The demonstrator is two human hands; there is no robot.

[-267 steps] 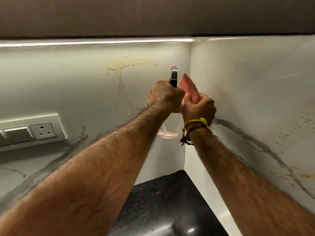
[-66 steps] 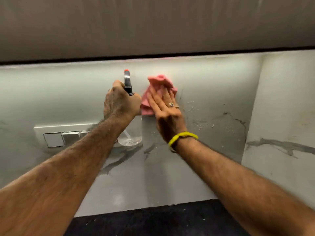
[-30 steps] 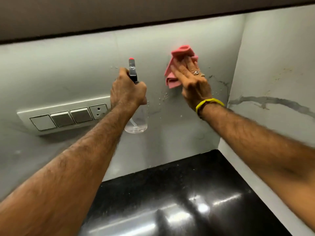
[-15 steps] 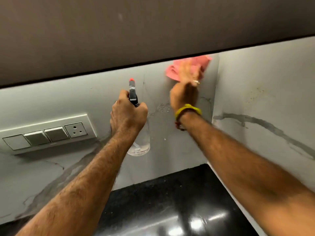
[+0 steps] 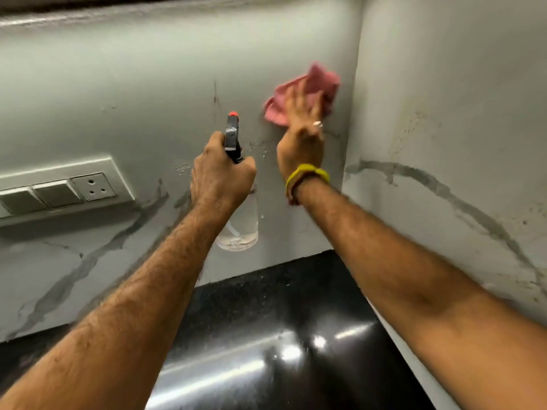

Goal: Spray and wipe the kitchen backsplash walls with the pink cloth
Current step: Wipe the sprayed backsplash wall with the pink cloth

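Grey marble-veined backsplash wall (image 5: 148,93) | my right hand (image 5: 302,134) presses crumpled pink cloth (image 5: 299,93) flat near corner | left hand (image 5: 220,179) grips clear spray bottle (image 5: 238,229) | should overlap strokes through droplets.

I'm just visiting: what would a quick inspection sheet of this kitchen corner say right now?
Surface: black countertop, glossy, with light glare.
Job's things: pink cloth pressed on the back wall; spray bottle, clear, little liquid left.
Clutter: nothing seen.
Grips: left hand grips the bottle; right hand flat on the cloth.
Cables: nothing seen.
Surroundings: switch panel at left; droplets on the back wall; brownish specks on the side wall.
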